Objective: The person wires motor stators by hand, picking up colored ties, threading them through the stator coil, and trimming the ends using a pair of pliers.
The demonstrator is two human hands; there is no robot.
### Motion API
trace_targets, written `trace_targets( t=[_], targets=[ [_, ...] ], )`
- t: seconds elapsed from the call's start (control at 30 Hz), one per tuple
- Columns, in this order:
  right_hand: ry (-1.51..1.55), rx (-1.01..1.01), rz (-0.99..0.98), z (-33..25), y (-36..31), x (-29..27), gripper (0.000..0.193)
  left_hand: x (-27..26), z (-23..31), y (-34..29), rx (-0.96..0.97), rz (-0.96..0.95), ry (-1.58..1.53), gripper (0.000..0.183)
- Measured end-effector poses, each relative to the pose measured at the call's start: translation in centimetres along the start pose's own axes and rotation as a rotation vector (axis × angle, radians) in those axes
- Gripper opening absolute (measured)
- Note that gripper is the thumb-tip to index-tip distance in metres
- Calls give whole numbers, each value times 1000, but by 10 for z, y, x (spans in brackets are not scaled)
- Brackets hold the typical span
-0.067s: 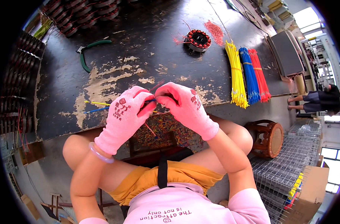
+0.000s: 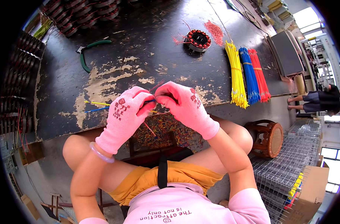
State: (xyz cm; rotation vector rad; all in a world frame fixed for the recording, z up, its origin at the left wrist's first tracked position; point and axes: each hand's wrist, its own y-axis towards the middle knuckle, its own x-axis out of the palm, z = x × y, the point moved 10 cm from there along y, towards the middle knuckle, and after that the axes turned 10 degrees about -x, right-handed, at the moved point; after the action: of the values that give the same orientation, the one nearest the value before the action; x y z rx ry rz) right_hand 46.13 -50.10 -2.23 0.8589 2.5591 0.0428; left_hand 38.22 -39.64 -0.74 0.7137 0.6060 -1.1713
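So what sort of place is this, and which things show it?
Probably an electric-motor workshop: a red-wound stator sits on the worn black workbench, with bundles of yellow, blue and red wires to its right and green-handled pliers to its left.

A round wooden stool stands on grey floor, bright windows far right.

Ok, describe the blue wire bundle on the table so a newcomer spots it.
On the dark, worn table, look right of the pink-gloved right hand, by the near edge. Of three lying side by side, the blue wire bundle is the middle one, between the yellow bundle and the red bundle.
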Motion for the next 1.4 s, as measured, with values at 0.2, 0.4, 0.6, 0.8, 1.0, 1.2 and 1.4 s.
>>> trace_targets(
  t=[0.2, 0.4, 0.6, 0.8, 1.0, 1.2, 1.4],
  targets=[
    [630, 473, -116, 63, -7, 24, 16, 6, 5, -1, 107, 31, 20, 17],
    [-617, -431, 34, -28, -9, -8, 40, 7, -4, 0, 63, 21, -17, 14],
    [-598, -335, -180, 0, -3, 10, 29, 9, -4, 0, 73, -9, -28, 16],
    [550, 494, -405, 49, -20, 33, 28, 10, -4, 0, 78, -14, -38, 17],
    [-563, -461, -130, -24, -4, 2, 19, 11, -4, 0, 45, -29, -34, 17],
    [563, 572, -161, 76, -17, 29, 22, 12, 0, 0, 105, 0, 7, 17],
    [-776, -516, 96, -35, -14, -7, 24, 13, -6, -1, 79, -6, -13, 16]
  ],
)
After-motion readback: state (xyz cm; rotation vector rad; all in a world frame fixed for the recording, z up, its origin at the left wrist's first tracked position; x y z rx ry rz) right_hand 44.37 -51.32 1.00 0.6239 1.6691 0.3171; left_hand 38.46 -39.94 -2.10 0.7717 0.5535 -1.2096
